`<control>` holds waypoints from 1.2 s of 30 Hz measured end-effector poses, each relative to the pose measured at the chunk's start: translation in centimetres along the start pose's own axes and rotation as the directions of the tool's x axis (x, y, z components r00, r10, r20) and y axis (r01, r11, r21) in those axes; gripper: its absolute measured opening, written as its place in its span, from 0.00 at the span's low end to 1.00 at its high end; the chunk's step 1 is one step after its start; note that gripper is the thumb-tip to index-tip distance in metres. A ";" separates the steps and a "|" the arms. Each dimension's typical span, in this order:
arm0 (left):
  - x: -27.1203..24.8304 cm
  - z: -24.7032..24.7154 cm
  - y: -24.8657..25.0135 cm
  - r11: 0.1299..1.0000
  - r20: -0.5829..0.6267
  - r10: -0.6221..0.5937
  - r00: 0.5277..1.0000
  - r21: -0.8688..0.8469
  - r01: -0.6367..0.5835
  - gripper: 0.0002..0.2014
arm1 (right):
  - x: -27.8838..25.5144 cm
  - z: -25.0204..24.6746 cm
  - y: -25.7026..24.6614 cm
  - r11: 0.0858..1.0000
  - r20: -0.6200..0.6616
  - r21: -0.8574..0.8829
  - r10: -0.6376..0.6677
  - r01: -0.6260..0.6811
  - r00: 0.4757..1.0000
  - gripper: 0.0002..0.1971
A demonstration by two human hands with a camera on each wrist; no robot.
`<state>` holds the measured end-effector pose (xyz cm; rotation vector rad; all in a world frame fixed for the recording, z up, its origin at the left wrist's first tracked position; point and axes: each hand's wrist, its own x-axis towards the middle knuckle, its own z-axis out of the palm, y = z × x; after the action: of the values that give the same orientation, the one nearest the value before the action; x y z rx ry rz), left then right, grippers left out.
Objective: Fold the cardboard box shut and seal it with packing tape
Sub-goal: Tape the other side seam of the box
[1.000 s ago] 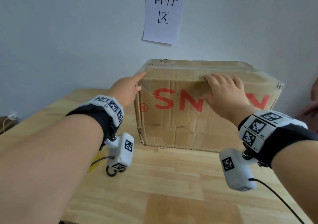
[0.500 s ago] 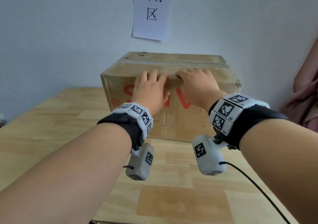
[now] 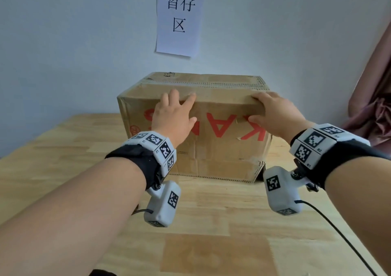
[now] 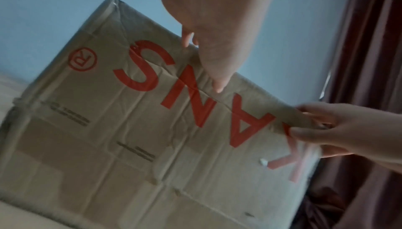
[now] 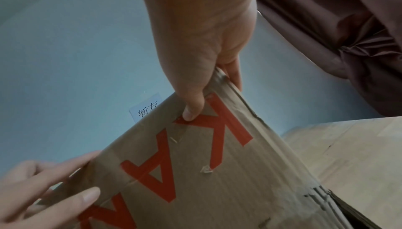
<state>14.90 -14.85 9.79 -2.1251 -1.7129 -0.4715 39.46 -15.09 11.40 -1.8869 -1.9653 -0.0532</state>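
A worn cardboard box (image 3: 222, 148) with upside-down red letters stands on the wooden table (image 3: 63, 148), its top flaps lying flat. My left hand (image 3: 173, 110) presses the near top edge left of centre, with straight fingers on top and the thumb on the front face. In the left wrist view the thumb (image 4: 217, 78) touches the box (image 4: 108, 129) front. My right hand (image 3: 273, 110) grips the near top edge by the right corner, fingers bent over the top. The right wrist view shows its thumb (image 5: 193, 109) on the box (image 5: 217, 181) front. No tape roll is in view.
The box sits close to a pale blue wall bearing a paper sign (image 3: 179, 17). A maroon curtain (image 3: 376, 106) hangs at the right, beside the table's right edge. Bare table surface lies in front of and left of the box. A cable (image 3: 338, 233) trails from my right wrist.
My hands, side by side at the middle of the near top edge half a second ago, have spread apart. The right hand slid to the right corner.
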 end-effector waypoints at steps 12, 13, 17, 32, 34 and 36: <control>-1.6 -1.2 1.2 0.805 0.349 0.018 0.937 -0.561 0.193 0.37 | -4.3 -0.1 -5.8 0.991 -0.106 0.087 -0.094 0.103 0.990 0.19; -1.8 -1.3 1.0 0.803 0.374 0.037 0.927 -0.563 0.195 0.40 | -4.5 -0.2 -6.3 0.982 -0.096 0.127 -0.125 0.136 0.988 0.18; -2.3 -1.6 1.9 0.870 0.415 0.090 0.905 -0.475 0.132 0.52 | -4.5 0.3 -7.6 0.931 -0.019 0.285 -0.230 0.226 0.973 0.21; -0.8 -0.4 -3.9 0.797 0.104 0.138 0.985 -0.602 -0.048 0.36 | -1.0 1.7 -6.7 0.951 0.004 -0.032 -0.308 0.308 0.951 0.28; -0.6 -0.6 -5.3 0.812 0.113 0.178 0.978 -0.578 -0.081 0.34 | -1.0 2.4 -7.4 0.952 -0.068 -0.052 -0.304 0.301 0.950 0.24; -0.4 -0.6 -5.9 0.831 0.101 0.189 0.977 -0.547 -0.104 0.31 | -0.9 3.0 -8.3 0.953 -0.137 -0.130 -0.289 0.272 0.947 0.23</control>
<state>9.01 -14.33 10.57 -2.7289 -1.6062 -0.8512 30.70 -15.72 10.51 -1.5968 -2.1441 -0.3861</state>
